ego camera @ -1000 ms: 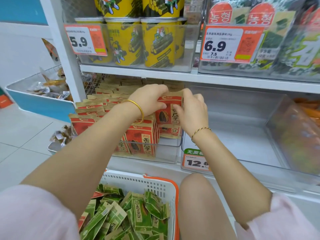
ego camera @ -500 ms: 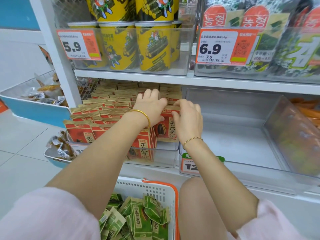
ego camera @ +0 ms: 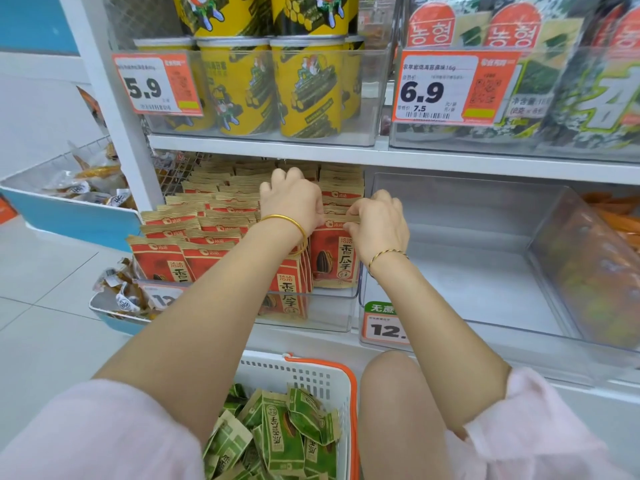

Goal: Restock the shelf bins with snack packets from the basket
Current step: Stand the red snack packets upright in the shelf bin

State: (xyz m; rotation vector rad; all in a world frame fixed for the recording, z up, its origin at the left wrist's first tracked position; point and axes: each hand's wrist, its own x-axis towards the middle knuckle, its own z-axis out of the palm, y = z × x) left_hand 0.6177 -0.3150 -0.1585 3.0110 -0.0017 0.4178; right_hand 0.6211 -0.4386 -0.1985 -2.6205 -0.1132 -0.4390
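Lowered since the earlier frame, the red packet is held at the front right of the clear bin, pinched by the left hand and the right hand. If it is released while leaning, it could be toppled forward out of the bin.
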